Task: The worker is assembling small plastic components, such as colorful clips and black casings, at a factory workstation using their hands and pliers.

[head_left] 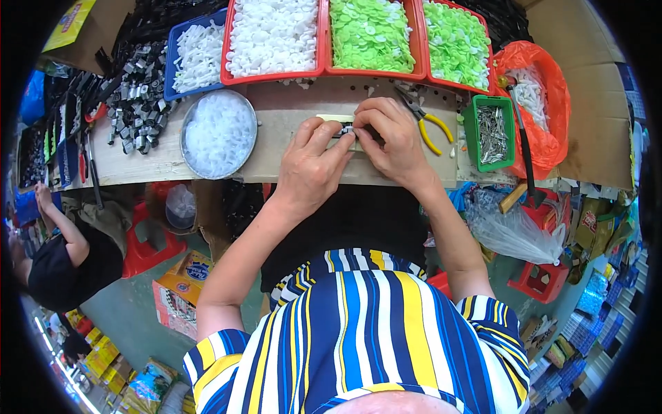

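While both hands work close together over the bench (276, 107), the small dark-and-silver part (347, 129) sits between their fingertips, near the bench's front edge. Its visible stretch runs roughly left-right, so long axis looks crosswise to the person; ends covered by fingers, so can't tell which end leads. Left hand (308, 156): thumb and index nearly closed, pinching the part from the left, other fingers curled. Right hand (396, 138): thumb and index also nearly closed, on the part's right side, knuckles bent. Pale yellow piece (332, 118) just beyond the left fingertips, also lying left-right. Yellow-handled pliers (423, 134) just beside the right hand, nose angled away and left, handles toward the person. Green box (469, 131) of metal pins farther right. Round metal tray (254, 124) of translucent pieces left of the left hand. Along the back: blue bin (171, 62) and red bin (276, 74) with white parts, then orange-red bin (376, 72) and right-hand red bin (462, 85) with light-green discs.
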Available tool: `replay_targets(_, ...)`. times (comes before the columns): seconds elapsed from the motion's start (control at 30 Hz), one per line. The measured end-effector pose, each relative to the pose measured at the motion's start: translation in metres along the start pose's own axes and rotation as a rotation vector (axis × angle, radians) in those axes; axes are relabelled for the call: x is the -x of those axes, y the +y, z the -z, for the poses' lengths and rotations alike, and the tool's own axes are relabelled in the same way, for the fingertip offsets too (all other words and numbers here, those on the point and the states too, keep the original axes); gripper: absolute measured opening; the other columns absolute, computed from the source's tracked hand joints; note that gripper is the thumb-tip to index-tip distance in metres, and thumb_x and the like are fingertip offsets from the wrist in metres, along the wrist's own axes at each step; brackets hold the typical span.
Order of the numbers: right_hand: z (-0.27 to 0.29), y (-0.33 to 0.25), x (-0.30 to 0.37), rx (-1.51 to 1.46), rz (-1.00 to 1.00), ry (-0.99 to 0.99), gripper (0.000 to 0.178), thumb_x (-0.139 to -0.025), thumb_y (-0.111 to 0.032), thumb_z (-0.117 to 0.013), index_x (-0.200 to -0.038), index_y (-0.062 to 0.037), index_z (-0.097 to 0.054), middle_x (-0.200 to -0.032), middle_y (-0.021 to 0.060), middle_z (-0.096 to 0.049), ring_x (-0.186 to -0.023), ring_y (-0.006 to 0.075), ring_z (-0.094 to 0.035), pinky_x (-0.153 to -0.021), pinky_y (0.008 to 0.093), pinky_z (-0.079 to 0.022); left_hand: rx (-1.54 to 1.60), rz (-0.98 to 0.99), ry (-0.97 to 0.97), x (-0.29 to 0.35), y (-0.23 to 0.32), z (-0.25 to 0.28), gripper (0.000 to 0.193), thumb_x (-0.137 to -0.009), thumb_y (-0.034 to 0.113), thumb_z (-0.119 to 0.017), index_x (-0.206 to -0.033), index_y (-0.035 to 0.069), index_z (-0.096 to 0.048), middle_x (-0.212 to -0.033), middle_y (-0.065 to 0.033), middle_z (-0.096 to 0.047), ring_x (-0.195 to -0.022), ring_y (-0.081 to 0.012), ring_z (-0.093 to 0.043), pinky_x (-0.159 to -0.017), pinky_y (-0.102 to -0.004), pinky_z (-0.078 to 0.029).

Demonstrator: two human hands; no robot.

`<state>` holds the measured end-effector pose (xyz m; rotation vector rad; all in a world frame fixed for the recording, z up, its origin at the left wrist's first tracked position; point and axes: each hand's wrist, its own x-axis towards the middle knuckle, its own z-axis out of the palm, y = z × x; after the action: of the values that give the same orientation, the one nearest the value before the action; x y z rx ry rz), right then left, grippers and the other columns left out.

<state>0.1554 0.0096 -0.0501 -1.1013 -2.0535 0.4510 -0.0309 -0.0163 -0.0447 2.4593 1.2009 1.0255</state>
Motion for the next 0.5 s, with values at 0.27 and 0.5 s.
replay_targets(0.27,0.04,-0.008,0.004,0.043,-0.023,-0.002,0.015,-0.076,0.0,-0.068,-0.09,-0.0021,-0.062,-0.1,0.0129,-0.06,-0.095,0.0317,-0.06,-0.08,0.0403,-0.048,-0.008,0.034,-0.068,-0.015,0.006,0.01,0.017,-0.078,0.01,-0.071,-0.093,0.005,-0.07,-0.101,-0.0084,-0.061,-0.098,-0.0276,-0.057,-0.08,-0.0393,-0.049)
replay_targets(0.5,0.138,0.016,0.05,0.382,-0.369,0.32,0.012,-0.083,0.002,-0.064,-0.095,-0.0002,-0.063,-0.099,0.0164,-0.062,-0.091,0.0338,-0.063,-0.079,0.0391,-0.05,0.062,0.056,-0.175,-0.03,0.005,0.022,0.016,-0.077,0.012,-0.076,-0.089,0.004,-0.07,-0.093,-0.0089,-0.062,-0.087,-0.0283,-0.058,-0.074,-0.04,-0.047)
